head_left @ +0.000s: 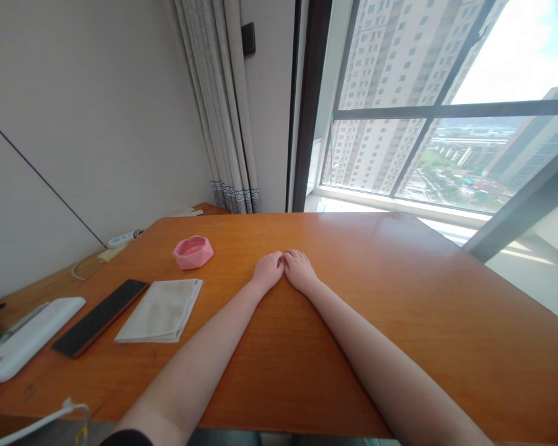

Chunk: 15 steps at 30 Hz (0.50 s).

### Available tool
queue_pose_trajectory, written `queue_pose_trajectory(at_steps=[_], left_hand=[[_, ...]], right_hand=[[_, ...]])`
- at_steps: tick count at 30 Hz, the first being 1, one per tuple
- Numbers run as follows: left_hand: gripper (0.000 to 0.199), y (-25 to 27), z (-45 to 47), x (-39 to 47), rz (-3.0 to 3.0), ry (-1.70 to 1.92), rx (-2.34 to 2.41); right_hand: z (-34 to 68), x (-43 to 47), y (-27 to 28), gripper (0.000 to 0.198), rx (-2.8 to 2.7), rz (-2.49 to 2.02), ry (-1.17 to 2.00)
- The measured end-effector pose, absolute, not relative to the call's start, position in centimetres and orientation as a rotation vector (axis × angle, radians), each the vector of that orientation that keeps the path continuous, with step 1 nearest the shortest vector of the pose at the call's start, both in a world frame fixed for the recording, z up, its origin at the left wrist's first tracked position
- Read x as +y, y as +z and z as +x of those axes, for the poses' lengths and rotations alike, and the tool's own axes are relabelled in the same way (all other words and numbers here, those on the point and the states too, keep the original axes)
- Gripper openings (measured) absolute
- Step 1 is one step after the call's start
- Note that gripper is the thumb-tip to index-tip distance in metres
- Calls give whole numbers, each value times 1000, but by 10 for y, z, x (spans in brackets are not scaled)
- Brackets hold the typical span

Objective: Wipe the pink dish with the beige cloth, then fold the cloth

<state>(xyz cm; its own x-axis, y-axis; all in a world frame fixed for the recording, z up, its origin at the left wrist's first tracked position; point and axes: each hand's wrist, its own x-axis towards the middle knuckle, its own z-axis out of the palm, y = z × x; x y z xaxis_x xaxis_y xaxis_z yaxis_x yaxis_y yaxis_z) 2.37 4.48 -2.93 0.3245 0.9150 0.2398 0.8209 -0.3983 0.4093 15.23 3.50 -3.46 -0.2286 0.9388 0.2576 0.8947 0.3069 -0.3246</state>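
Note:
My left hand (268,271) rests on the wooden table (279,371) near its middle, fingers curled in. Against it lies my right hand (300,269), its fingers bent and pressed together, touching the left at the knuckles. Nothing shows in either hand, though the fingertips are partly hidden. To the left of my hands stands a pink faceted ashtray-like bowl (188,261). A folded pale cloth (160,311) lies flat nearer to me, left of my left forearm.
Beside the cloth is a long flat black object (101,319) with a reddish edge. A white elongated object (32,337) lies farther left. A power strip (121,238) sits by the wall. A white cable (37,426) crosses the near left corner. Windows stand behind, right.

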Motion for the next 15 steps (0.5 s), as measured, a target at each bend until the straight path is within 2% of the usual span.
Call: queue_pose_trajectory(at_steps=[15], left_hand=[[17, -31, 24, 44, 2337, 730, 1539]], right_hand=[[154, 35, -35, 31, -2199, -1584, 109]])
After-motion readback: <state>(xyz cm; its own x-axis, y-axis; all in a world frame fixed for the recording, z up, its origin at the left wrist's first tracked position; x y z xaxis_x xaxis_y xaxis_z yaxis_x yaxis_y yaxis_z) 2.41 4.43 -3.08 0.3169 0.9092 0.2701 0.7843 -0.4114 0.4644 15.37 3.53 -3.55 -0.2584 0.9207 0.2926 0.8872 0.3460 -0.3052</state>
